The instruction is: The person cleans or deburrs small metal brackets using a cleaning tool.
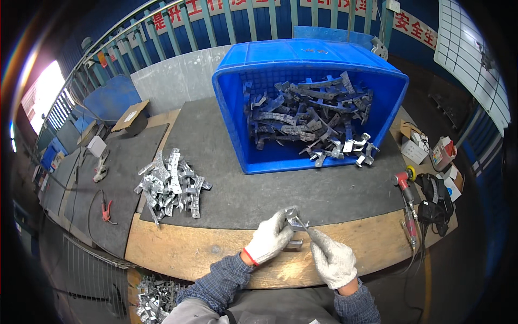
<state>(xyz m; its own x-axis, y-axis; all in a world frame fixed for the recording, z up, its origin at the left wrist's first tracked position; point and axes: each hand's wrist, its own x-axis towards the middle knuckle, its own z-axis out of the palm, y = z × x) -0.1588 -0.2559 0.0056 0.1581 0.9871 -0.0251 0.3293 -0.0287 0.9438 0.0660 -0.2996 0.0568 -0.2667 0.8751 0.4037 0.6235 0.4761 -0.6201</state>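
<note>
Bright metal glints on the small bracket [292,211], against white gloves [267,238] in rough, knitted cloth! The bracket pile [174,186] flashes glossy silver, while the binned brackets [278,117] look mostly duller, greyer metal. And the bin [307,53]: smooth blue plastic, softly shiny. Here's matt dark sheeting [216,146], then scuffed, grainy wood edging [186,248], and woven cloth sleeves [224,281].

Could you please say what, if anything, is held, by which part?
The left hand holds a metal bracket by its left side; the right hand's hold is unclear.

Bin [310,53] bright blue; piled brackets [174,175] silver; gloves [267,237] white; sleeves [224,278] blue-grey checked; mat [232,197] dark grey.
</note>
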